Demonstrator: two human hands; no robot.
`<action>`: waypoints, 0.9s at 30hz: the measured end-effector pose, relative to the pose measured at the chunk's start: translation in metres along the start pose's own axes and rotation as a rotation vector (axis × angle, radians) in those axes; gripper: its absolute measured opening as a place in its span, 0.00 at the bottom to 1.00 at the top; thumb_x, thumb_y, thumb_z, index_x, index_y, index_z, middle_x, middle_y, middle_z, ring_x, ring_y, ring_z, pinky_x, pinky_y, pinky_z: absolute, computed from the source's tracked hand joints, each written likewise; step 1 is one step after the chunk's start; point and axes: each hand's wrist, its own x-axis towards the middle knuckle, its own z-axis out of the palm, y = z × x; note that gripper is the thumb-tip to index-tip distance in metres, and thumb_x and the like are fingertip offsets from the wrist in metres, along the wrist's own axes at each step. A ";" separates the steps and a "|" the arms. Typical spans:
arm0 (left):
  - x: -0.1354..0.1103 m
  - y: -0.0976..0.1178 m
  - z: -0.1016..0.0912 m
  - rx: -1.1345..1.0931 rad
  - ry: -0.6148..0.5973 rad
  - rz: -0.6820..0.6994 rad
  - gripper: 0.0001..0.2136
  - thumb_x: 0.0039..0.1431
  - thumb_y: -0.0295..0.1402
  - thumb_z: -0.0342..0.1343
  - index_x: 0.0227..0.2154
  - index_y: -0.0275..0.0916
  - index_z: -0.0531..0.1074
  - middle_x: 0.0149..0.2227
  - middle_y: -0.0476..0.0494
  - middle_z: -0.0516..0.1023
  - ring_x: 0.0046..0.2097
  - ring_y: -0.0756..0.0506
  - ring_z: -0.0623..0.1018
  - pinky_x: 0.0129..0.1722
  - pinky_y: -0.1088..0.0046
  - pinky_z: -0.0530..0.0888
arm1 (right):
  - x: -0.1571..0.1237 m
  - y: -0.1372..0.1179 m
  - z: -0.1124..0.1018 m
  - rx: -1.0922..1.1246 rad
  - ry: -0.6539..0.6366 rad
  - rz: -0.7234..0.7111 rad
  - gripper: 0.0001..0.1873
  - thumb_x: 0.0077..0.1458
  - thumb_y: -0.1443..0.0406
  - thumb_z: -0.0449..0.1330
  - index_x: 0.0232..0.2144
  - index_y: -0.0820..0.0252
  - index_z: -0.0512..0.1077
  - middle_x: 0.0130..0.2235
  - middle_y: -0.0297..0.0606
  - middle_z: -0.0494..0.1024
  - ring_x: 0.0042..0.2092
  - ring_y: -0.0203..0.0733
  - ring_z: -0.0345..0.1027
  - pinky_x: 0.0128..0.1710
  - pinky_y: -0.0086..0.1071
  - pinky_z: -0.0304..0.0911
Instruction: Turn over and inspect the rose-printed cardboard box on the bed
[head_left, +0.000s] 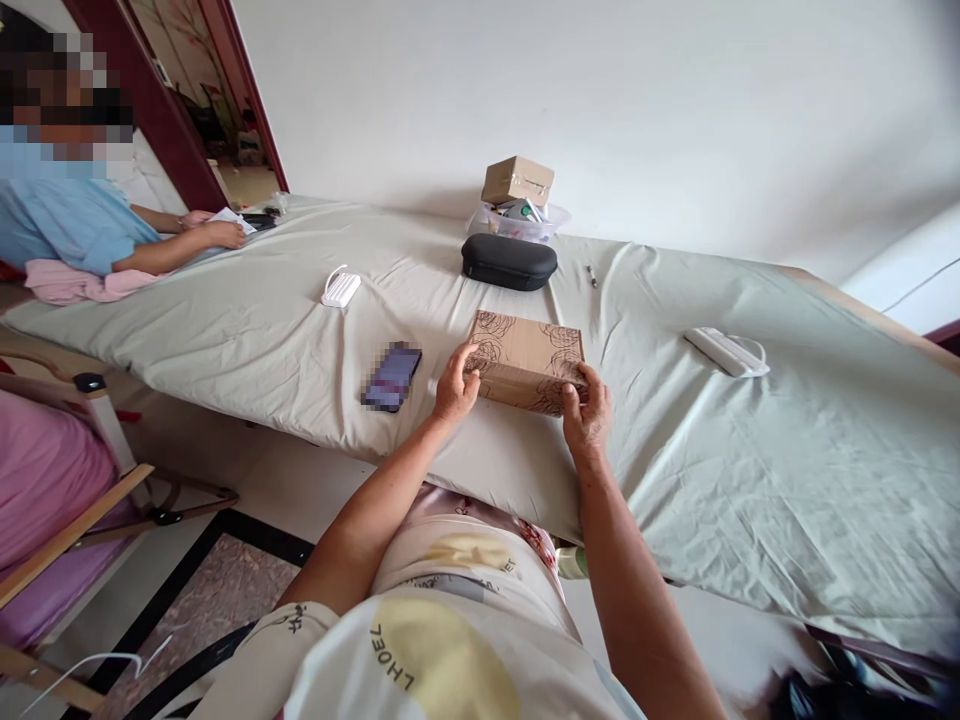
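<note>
A brown cardboard box (525, 350) with black scribbled loops at its corners rests near the front edge of the cloth-covered table. My left hand (456, 385) grips its left end, thumb on the near side. At the opposite end, my right hand (589, 412) has its fingers bent over the near right corner. The box appears closed, and its underside is hidden. To the left of my left hand lies a phone (391, 377), its screen blurred out. Behind the box sits a black zippered case (509, 262).
Behind the case, a clear plastic basin (487, 222) of small items carries a smaller cardboard box (517, 181). White corded blocks lie left (342, 289) and right (726, 352), and a pen (592, 276) lies farther back. Another person (67, 200) sits at the far left, holding paper.
</note>
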 end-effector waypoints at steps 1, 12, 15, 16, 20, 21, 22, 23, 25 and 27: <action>0.000 0.000 0.000 -0.001 -0.001 0.001 0.20 0.71 0.34 0.49 0.63 0.43 0.64 0.63 0.35 0.74 0.67 0.40 0.73 0.69 0.56 0.69 | 0.000 0.001 0.000 0.003 0.000 0.002 0.30 0.64 0.46 0.55 0.60 0.54 0.72 0.47 0.44 0.75 0.46 0.50 0.70 0.53 0.51 0.68; -0.001 -0.002 0.000 -0.008 0.003 0.006 0.20 0.73 0.37 0.48 0.64 0.43 0.64 0.63 0.36 0.75 0.66 0.40 0.73 0.69 0.55 0.69 | -0.002 -0.002 0.000 0.007 0.012 -0.007 0.30 0.65 0.44 0.54 0.60 0.55 0.72 0.45 0.44 0.76 0.42 0.47 0.70 0.51 0.49 0.70; -0.002 -0.003 0.000 0.000 0.012 -0.004 0.19 0.73 0.38 0.48 0.64 0.43 0.65 0.63 0.36 0.75 0.66 0.40 0.73 0.69 0.55 0.69 | -0.002 -0.004 0.000 0.014 0.012 0.009 0.31 0.65 0.45 0.54 0.60 0.57 0.73 0.44 0.44 0.75 0.40 0.47 0.70 0.49 0.49 0.70; -0.002 -0.003 0.000 0.004 0.010 -0.006 0.19 0.73 0.38 0.48 0.64 0.43 0.65 0.63 0.36 0.75 0.66 0.40 0.73 0.70 0.55 0.69 | -0.002 -0.004 0.000 0.015 0.011 0.010 0.31 0.65 0.45 0.54 0.60 0.57 0.73 0.44 0.44 0.75 0.40 0.47 0.70 0.49 0.49 0.70; -0.002 -0.004 0.000 -0.009 0.001 0.001 0.19 0.73 0.38 0.49 0.63 0.43 0.65 0.63 0.36 0.75 0.66 0.39 0.74 0.69 0.56 0.69 | -0.002 -0.003 0.000 0.015 0.011 0.008 0.31 0.65 0.45 0.54 0.60 0.58 0.73 0.44 0.45 0.76 0.40 0.46 0.70 0.48 0.48 0.70; -0.002 -0.004 0.000 -0.013 0.004 0.004 0.19 0.73 0.38 0.49 0.63 0.42 0.65 0.63 0.35 0.75 0.66 0.39 0.74 0.69 0.56 0.69 | -0.002 -0.003 0.000 0.015 0.009 0.008 0.31 0.65 0.45 0.54 0.60 0.58 0.73 0.45 0.45 0.76 0.40 0.46 0.70 0.48 0.48 0.71; -0.002 -0.004 0.000 -0.014 0.008 0.006 0.19 0.73 0.38 0.49 0.63 0.42 0.65 0.62 0.35 0.75 0.66 0.39 0.74 0.69 0.57 0.69 | -0.002 -0.003 0.000 0.014 0.005 0.006 0.31 0.65 0.45 0.55 0.60 0.58 0.73 0.45 0.45 0.77 0.40 0.46 0.70 0.48 0.48 0.71; -0.001 -0.004 0.000 -0.012 0.010 0.008 0.19 0.73 0.37 0.49 0.63 0.42 0.65 0.62 0.36 0.75 0.66 0.40 0.74 0.69 0.57 0.70 | -0.001 -0.002 0.000 0.015 0.000 0.002 0.31 0.65 0.45 0.55 0.60 0.57 0.73 0.46 0.45 0.77 0.40 0.46 0.70 0.48 0.48 0.71; -0.001 -0.004 0.000 -0.005 0.015 0.018 0.19 0.73 0.37 0.48 0.63 0.43 0.64 0.62 0.36 0.75 0.65 0.40 0.74 0.69 0.57 0.70 | -0.001 -0.002 0.000 0.019 -0.002 -0.008 0.31 0.65 0.45 0.55 0.59 0.57 0.73 0.49 0.46 0.77 0.43 0.47 0.71 0.50 0.48 0.70; -0.001 -0.004 0.001 0.000 0.022 0.038 0.19 0.73 0.36 0.48 0.63 0.43 0.64 0.63 0.36 0.75 0.65 0.41 0.74 0.68 0.58 0.70 | 0.000 -0.001 0.001 0.024 0.008 -0.012 0.31 0.64 0.45 0.55 0.59 0.57 0.73 0.50 0.47 0.77 0.46 0.48 0.71 0.50 0.47 0.70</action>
